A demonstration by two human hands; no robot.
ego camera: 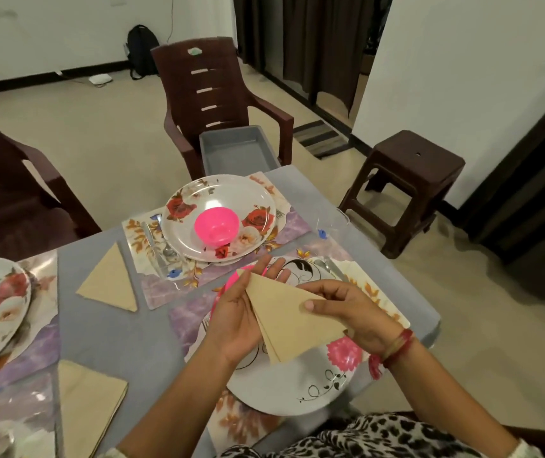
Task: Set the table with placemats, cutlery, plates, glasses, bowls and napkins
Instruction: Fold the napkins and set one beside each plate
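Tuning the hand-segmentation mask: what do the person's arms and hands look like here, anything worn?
Both forearms are bare, with no gloves or watch. The left hand shows nothing worn. The right hand has a red and yellow thread bracelet at the wrist, with a pink tassel hanging from it. A pale sleeve edge shows low on the right arm, beside a leopard-print garment.

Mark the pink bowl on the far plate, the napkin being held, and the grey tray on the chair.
pink bowl [217, 228], head view, middle of its side.
held napkin [292, 325], head view, bare middle of the folded triangle.
grey tray [236, 153], head view, its bare floor.
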